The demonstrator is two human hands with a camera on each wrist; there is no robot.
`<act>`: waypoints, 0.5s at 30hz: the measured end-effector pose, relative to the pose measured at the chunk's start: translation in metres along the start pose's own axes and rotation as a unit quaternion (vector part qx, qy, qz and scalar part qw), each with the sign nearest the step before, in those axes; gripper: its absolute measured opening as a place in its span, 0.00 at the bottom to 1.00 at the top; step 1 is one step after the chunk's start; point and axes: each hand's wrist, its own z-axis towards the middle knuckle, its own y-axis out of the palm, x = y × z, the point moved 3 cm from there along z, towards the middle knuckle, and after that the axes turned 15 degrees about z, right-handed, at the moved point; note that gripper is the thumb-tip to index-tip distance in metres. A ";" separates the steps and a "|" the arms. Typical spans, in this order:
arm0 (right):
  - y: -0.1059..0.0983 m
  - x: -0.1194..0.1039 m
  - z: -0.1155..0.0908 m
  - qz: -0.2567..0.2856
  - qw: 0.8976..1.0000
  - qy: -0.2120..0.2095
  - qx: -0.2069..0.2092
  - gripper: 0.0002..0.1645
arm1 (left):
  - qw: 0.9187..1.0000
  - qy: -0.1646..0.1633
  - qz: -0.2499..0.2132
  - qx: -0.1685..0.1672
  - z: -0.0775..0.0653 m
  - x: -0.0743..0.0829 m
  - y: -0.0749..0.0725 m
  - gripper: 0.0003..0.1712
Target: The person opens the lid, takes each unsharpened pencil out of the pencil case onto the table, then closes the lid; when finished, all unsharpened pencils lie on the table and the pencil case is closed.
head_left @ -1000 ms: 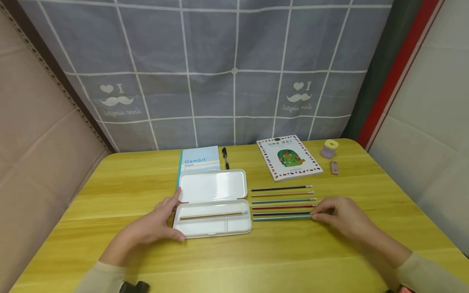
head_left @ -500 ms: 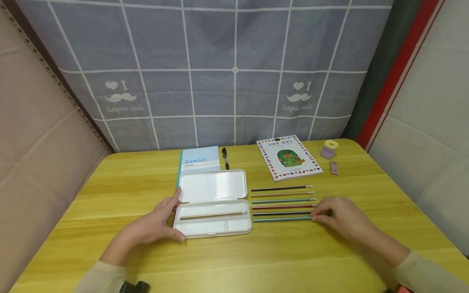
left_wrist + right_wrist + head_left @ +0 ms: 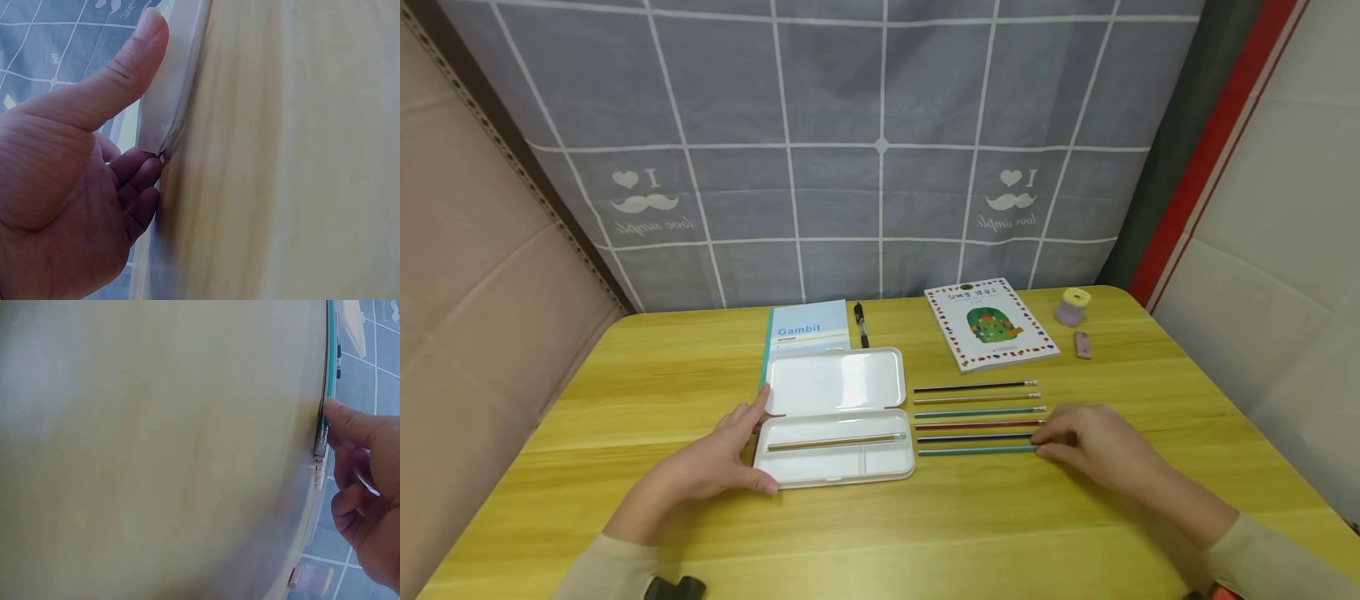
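A white pencil case (image 3: 820, 468) lies with its lid (image 3: 835, 379) folded back, a gold pencil (image 3: 835, 442) inside its tray. My left hand (image 3: 718, 462) grips the case at its left end, thumb on the front corner and fingers by the hinge side; the left wrist view shows the thumb (image 3: 119, 81) along the case wall. To the right of the case, several pencils lie in a row, erasers to the right. My right hand (image 3: 1097, 442) pinches the nearest, a green pencil (image 3: 977, 452), at its eraser end, which the fingers hide in the head view.
A blue "Gambit" notebook (image 3: 808, 321) lies partly under the lid, beside a black pen (image 3: 861, 325). Behind the pencils is a picture-covered book (image 3: 992, 325). At the back right stand a yellow-and-purple container (image 3: 1072, 307) and a small pink eraser (image 3: 1082, 345).
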 end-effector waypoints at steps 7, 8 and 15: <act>0.001 -0.013 0.011 0.061 0.998 0.017 0.026 0.06 | 1.000 -0.001 0.002 -0.001 0.002 -0.001 0.000 0.81; 0.003 -0.016 0.014 0.071 0.997 0.023 0.027 0.06 | 1.000 -0.002 0.002 -0.001 0.002 -0.001 0.000 0.81; 0.016 -0.034 0.039 0.124 0.990 0.069 0.012 0.15 | 1.000 -0.006 0.003 0.001 0.001 -0.003 0.000 0.81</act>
